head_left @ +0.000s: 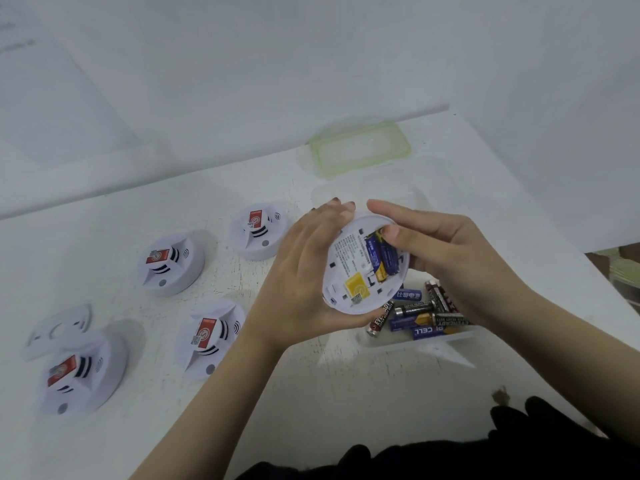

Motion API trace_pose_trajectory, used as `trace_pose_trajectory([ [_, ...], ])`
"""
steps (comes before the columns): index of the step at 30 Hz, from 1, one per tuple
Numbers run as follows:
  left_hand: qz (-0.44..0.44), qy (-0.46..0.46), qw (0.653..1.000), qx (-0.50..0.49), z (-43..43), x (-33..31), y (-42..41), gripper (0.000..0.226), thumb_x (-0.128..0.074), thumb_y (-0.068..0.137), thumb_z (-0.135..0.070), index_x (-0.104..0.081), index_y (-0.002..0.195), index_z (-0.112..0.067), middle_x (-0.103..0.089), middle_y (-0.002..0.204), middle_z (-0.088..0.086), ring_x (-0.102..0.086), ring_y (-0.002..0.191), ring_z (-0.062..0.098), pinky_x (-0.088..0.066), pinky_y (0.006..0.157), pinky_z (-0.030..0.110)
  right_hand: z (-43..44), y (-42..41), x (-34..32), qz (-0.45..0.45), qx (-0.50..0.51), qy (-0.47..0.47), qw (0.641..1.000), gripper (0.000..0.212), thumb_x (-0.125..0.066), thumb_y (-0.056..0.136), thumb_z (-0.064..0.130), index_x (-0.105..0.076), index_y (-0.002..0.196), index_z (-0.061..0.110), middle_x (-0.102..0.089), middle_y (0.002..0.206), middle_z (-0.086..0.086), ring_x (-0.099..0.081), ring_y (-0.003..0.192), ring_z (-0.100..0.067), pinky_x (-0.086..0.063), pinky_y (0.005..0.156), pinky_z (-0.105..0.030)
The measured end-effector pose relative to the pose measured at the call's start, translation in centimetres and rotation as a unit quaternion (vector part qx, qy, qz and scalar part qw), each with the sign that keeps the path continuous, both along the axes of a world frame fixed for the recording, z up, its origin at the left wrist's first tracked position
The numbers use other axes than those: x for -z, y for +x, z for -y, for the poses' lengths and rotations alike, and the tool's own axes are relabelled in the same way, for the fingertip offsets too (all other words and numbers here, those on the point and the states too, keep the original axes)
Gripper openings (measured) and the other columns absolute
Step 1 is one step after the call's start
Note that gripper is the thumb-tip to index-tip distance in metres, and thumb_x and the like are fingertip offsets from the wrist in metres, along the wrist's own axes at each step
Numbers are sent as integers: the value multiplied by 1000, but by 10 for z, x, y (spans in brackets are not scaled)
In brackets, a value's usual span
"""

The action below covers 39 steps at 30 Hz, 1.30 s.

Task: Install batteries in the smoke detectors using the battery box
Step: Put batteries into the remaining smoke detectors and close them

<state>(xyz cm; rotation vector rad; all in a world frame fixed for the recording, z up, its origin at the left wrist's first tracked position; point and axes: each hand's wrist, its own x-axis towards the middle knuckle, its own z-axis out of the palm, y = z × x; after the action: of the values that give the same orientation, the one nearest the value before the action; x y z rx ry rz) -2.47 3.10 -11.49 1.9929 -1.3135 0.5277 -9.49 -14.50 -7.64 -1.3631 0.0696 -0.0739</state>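
Note:
My left hand [304, 271] grips a white smoke detector [349, 268] turned back side up, above the battery box. Its open compartment holds blue batteries [381, 254]; a yellow sticker sits below them. My right hand [446, 258] holds the detector's right edge, thumb pressing on the batteries. The clear battery box [415, 341] lies just beneath, with several loose batteries [419, 313] inside. Several other detectors stand face up on the white table [311, 393]: one at the back [258, 230], one to its left [169, 263], one in the middle [207, 336], one at the front left [79, 372].
A detached white mounting plate [57, 329] lies beside the front-left detector. The box's green-rimmed lid [360, 147] rests at the back by the wall. The table's right edge runs diagonally past my right arm. Dark clothing fills the bottom edge.

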Motion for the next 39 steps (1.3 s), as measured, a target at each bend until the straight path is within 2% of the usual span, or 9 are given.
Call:
trace_pose_trajectory([
  [3, -13, -5, 1000, 3, 0, -1, 0, 86, -75, 72, -52, -32, 134, -10, -38, 140, 9, -38, 135, 26, -31, 115, 40, -1, -1, -1, 0, 7, 3, 1000, 29, -62, 78, 15, -70, 106, 20, -74, 99, 2, -69, 92, -10, -56, 81, -24],
  [6, -17, -6, 1000, 8, 2, -1, -2, 85, -74, 73, -53, -32, 134, -9, -39, 139, 9, -37, 136, 23, -29, 116, 36, -4, -3, -1, 9, 28, 0, 1000, 26, -57, 87, 2, -71, 104, 16, -75, 95, 2, -69, 88, -9, -55, 72, -21],
  [14, -28, -34, 999, 9, 4, -2, -5, 86, -74, 74, -54, -33, 132, -7, -40, 138, 11, -36, 136, 19, -28, 115, 34, -10, -6, -5, 61, 61, -33, 996, 29, -56, 88, -3, -70, 100, 19, -74, 96, 8, -69, 88, -6, -52, 68, -14],
  [19, -54, -50, 997, 3, 6, -1, -7, 92, -81, 67, -49, -33, 132, -5, -40, 137, 11, -34, 137, 13, -30, 114, 31, -16, -6, -4, 90, 98, -91, 987, 28, -57, 90, 0, -70, 99, 23, -72, 99, 12, -69, 89, -6, -53, 68, -16],
  [26, -112, -65, 992, -2, -8, -4, -8, 96, -81, 61, -49, -31, 135, -13, -39, 140, 7, -40, 135, 28, -40, 107, 52, -17, -3, -10, 52, 5, -45, 998, 32, -53, 91, -1, -67, 111, 19, -73, 101, 6, -69, 88, -5, -52, 69, -15],
  [30, -126, -76, 989, -16, -17, -1, -11, 96, -83, 61, -46, -32, 136, -16, -40, 141, 6, -40, 136, 27, -40, 107, 51, -25, 0, -12, 51, 19, -40, 998, 31, -57, 87, -4, -69, 105, 19, -75, 92, 6, -70, 82, -7, -52, 65, -16],
  [33, -146, -86, 985, -29, -30, -1, -9, 98, -84, 58, -46, -32, 136, -18, -42, 140, 4, -41, 135, 23, -40, 107, 51, -36, 3, -15, 56, 12, -44, 997, 32, -57, 87, -4, -68, 109, 17, -75, 93, 5, -70, 81, -8, -52, 63, -16],
  [36, -180, -92, 979, -30, -50, -3, -7, 102, -87, 56, -43, -32, 137, -14, -45, 140, 7, -44, 132, 27, -42, 102, 57, -53, 7, -14, 49, 7, -40, 998, 31, -58, 88, -2, -67, 112, 15, -74, 95, 2, -71, 81, -11, -53, 60, -19],
  [39, -179, -76, 980, -48, -77, -7, -5, 104, -87, 54, -46, -33, 137, -12, -46, 141, 6, -46, 131, 26, -43, 102, 54, -77, 10, -13, 45, -2, -28, 999, 31, -56, 89, -4, -68, 108, 17, -75, 92, 2, -71, 80, -10, -54, 61, -19],
])
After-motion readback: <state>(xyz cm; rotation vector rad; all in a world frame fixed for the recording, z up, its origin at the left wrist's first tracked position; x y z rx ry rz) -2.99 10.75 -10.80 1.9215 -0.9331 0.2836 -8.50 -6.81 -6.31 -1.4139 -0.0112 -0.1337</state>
